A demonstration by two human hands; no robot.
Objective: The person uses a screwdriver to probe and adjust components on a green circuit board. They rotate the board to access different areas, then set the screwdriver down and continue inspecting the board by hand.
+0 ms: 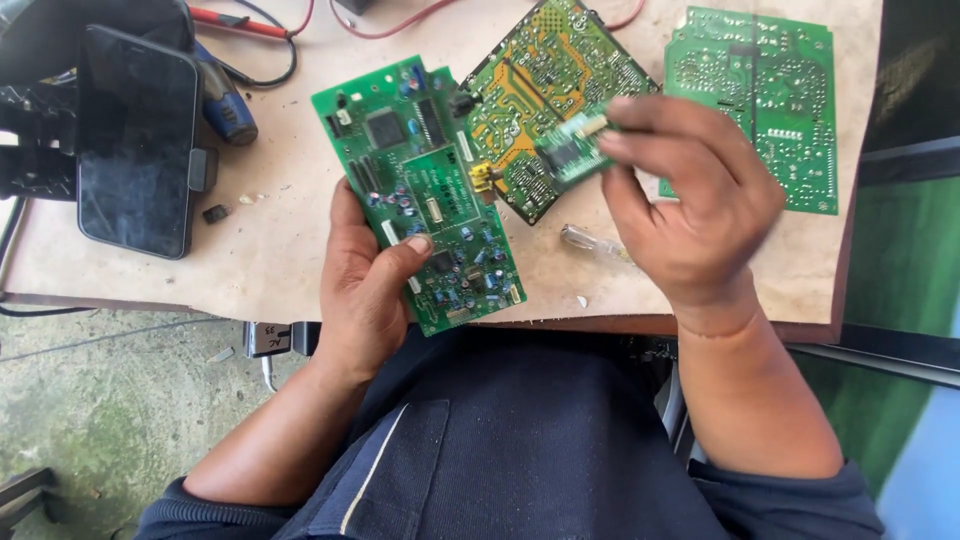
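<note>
Board [425, 190]: your left hand [365, 290] is gripping its lower edge above the surface [270, 250].
Small part [572, 150]: your right hand [690, 200] fingers [640, 110] are pinching it, blurred.
Tip: be keeping both steady.

Two spare circuit boards [757, 100], a phone [138, 140], perhaps a screwdriver [590, 240].

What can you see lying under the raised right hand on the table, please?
Below the right hand a clear-handled tool lies on the brown table. Only its handle end shows; the hand covers the rest.
</note>
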